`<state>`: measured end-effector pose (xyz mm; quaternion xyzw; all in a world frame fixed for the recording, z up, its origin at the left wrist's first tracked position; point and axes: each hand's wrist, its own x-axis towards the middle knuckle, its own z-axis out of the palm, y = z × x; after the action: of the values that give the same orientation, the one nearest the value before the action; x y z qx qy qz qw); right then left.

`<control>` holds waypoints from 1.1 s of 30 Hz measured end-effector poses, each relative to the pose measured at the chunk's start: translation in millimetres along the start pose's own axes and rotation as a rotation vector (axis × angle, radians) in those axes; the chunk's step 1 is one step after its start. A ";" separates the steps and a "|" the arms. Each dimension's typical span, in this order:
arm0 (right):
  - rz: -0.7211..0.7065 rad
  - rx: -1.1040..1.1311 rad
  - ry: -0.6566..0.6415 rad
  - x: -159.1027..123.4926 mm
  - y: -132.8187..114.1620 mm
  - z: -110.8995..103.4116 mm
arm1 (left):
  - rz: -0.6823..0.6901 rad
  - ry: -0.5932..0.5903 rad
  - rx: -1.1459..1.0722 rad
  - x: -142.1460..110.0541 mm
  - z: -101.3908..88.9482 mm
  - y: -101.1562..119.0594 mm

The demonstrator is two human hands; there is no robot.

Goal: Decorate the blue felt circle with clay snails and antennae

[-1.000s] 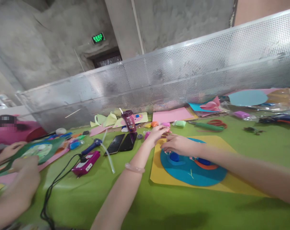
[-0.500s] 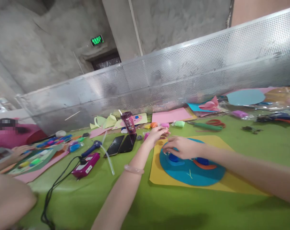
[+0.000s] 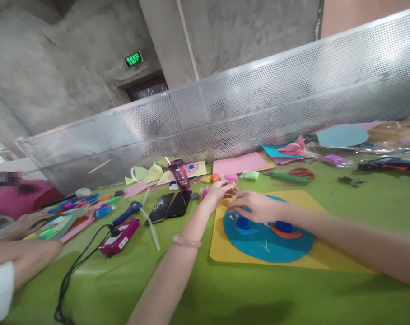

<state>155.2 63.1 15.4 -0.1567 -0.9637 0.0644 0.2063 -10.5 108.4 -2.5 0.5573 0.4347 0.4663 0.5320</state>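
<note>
My left hand (image 3: 221, 191) is over the top left edge of a yellow sheet (image 3: 221, 253), its fingers bent together; a tiny pale bit seems to show at the fingertips. Close beside it, my right hand (image 3: 250, 206) has its fingers pinched over a blue paper oval (image 3: 245, 250), and what they hold is too small to make out. On the oval are two snail-like clay figures: a blue one (image 3: 243, 224) and an orange-bodied one (image 3: 293, 234) with a dark blue shell. Small pink-tipped feelers stand by each. A thin yellow Y-shaped clay piece (image 3: 266, 246) lies below them.
Clay packs (image 3: 250, 175), scissors (image 3: 301, 173) and pink paper (image 3: 239, 163) lie behind the sheet. To the left are a cup with a straw (image 3: 179, 175), two phones (image 3: 179, 204), a glue gun (image 3: 127, 213) and a purple power strip (image 3: 118, 239) with a cable. Another person's arm (image 3: 32, 257) reaches in.
My right hand has lifted slightly away from the snails, uncovering more of the pink-tipped feelers. My left hand stays nearly in place. At the left, another person's arm reaches further in.
</note>
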 end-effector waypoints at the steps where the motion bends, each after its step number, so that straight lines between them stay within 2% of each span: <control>1: -0.005 -0.005 -0.019 -0.2 0.1 0.3 | 0.003 -0.001 0.008 -0.2 0.0 0.2; 4: -0.014 -0.011 -0.047 -0.4 0.3 0.8 | 0.003 0.000 0.028 0.2 -0.6 -0.2; 9: 0.028 0.013 0.064 -0.1 1.1 1.6 | -0.013 -0.005 0.027 2.4 -1.5 -2.6; 14: -0.024 -0.021 -0.022 -1.0 1.5 5.0 | -0.013 -0.027 0.028 1.0 -0.5 -2.7; 19: 0.005 -0.020 0.035 -1.3 0.3 3.8 | -0.069 -0.014 0.087 1.9 0.7 -4.2; 25: -0.017 -0.032 -0.008 -1.9 -0.2 5.9 | -0.085 -0.068 0.126 2.5 1.3 -6.3; 30: 0.031 -0.001 0.071 -2.5 -0.2 3.5 | -0.140 -0.044 0.160 2.1 2.7 -4.4; 33: 0.021 -0.019 0.044 -2.9 -0.9 4.1 | -0.124 -0.034 0.161 0.6 3.1 -2.9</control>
<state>155.7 61.1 10.8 -0.1701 -0.9579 0.0538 0.2251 -7.3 108.6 -5.3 0.5781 0.4951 0.3867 0.5207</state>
